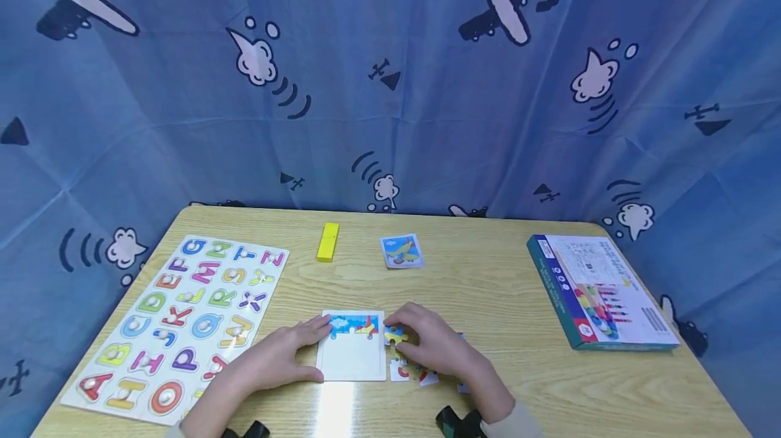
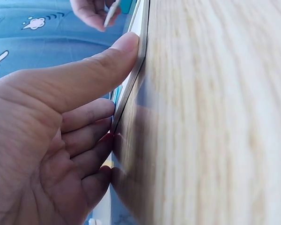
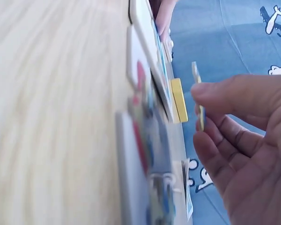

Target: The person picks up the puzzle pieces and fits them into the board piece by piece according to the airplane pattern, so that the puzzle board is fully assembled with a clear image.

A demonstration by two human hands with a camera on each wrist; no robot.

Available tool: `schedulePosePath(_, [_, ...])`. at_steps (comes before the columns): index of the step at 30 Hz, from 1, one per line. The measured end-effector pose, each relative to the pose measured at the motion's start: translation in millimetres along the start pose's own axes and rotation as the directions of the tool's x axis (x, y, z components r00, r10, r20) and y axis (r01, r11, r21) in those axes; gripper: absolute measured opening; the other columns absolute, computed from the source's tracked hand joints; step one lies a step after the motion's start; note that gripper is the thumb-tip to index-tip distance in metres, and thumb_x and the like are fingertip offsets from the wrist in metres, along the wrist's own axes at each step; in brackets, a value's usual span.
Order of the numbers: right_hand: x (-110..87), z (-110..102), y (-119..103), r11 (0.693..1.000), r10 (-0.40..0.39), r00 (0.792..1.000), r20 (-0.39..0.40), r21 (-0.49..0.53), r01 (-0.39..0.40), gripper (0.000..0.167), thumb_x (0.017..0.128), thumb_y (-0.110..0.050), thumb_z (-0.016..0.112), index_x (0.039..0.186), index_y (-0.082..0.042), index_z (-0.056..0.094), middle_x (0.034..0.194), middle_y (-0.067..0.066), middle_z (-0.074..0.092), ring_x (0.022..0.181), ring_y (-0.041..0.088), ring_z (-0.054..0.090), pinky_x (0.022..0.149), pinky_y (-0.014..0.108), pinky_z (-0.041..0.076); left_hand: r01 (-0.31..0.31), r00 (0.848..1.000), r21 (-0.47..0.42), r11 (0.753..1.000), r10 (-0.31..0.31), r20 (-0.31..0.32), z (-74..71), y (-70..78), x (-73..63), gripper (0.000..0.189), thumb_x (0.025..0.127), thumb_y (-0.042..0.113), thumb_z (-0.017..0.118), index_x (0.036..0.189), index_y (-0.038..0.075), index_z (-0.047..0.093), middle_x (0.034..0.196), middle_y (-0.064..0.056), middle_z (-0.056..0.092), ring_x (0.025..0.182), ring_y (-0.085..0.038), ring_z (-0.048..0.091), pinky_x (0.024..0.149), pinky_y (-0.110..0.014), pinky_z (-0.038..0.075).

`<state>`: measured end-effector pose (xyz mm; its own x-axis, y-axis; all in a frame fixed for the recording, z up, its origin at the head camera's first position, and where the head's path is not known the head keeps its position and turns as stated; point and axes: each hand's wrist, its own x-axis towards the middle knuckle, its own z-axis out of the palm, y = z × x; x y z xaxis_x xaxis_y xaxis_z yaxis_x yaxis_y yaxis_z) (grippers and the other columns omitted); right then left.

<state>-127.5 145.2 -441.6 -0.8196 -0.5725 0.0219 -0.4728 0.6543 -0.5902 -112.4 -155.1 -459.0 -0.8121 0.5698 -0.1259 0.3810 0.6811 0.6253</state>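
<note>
Beyond your left hand (image 1: 283, 356) and right hand (image 1: 433, 341) hangs a blue curtain (image 1: 378, 99) printed with planes, and under them spreads a wooden table (image 1: 488, 268). To the left of your left hand lies a letter board (image 1: 210, 346), its long axis running away from you. Well out to the right of your right hand sits a box (image 1: 601, 295), its long side also running away.

Between your hands, flat on the table, lies a puzzle tray (image 1: 352, 358), close to square, so neither side reads as the long axis; a picture strip crosses its far end. Your left hand is unclenched, thumb and fingertips resting along the tray's left edge.

Ahead of your right hand is a picture card (image 1: 403, 251); ahead of your left fingertips, a yellow block (image 1: 327, 242) points lengthwise away from you. Loose pieces (image 1: 399, 370) lie just beside and under your right hand.

That hand pinches a puzzle piece (image 3: 202, 120) near the tray's right edge; your fingers hide too much to tell its long axis. Your right wrist view shows it edge-on, roughly level and raised above the table; the head view shows its yellow-and-blue face instead.
</note>
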Motion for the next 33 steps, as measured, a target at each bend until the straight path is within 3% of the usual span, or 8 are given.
schedulePosePath(4, [4.9,2,-7,1.0,-0.007,1.0,0.01,0.03,0.007,0.031,0.086,-0.013,0.068,0.116,-0.015,0.065,0.114,-0.006,0.059,0.105,0.01,0.055,0.092,0.032,0.051,-0.005,1.0,0.002,1.0,0.005,-0.005,0.0,0.1,0.7,0.08,0.077,0.053,0.069,0.141,0.009,0.046,0.152,-0.003,0.034,0.137,-0.038,0.035,0.11,-0.054,0.032])
schedulePosePath(17, [25.2,22,-29,0.997,-0.074,0.996,0.056,-0.008,0.074,0.032,0.087,-0.012,0.064,0.118,-0.014,0.066,0.11,-0.005,0.061,0.101,0.008,0.056,0.084,0.025,0.05,0.004,1.0,0.01,1.0,-0.004,0.002,-0.5,0.0,-1.1,0.08,0.077,0.052,0.07,0.141,0.011,0.046,0.153,-0.002,0.034,0.138,-0.034,0.035,0.11,-0.052,0.033])
schedulePosePath(33, [44.7,48,-47,0.99,-0.121,0.99,0.072,-0.059,0.126,0.03,0.089,-0.013,0.064,0.119,-0.011,0.066,0.114,-0.004,0.061,0.112,0.01,0.053,0.098,0.027,0.047,-0.033,0.999,0.008,0.999,0.033,0.007,-2.5,-1.4,-0.4,0.085,0.078,0.057,0.065,0.145,0.012,0.04,0.152,-0.007,0.033,0.136,-0.036,0.036,0.109,-0.053,0.034])
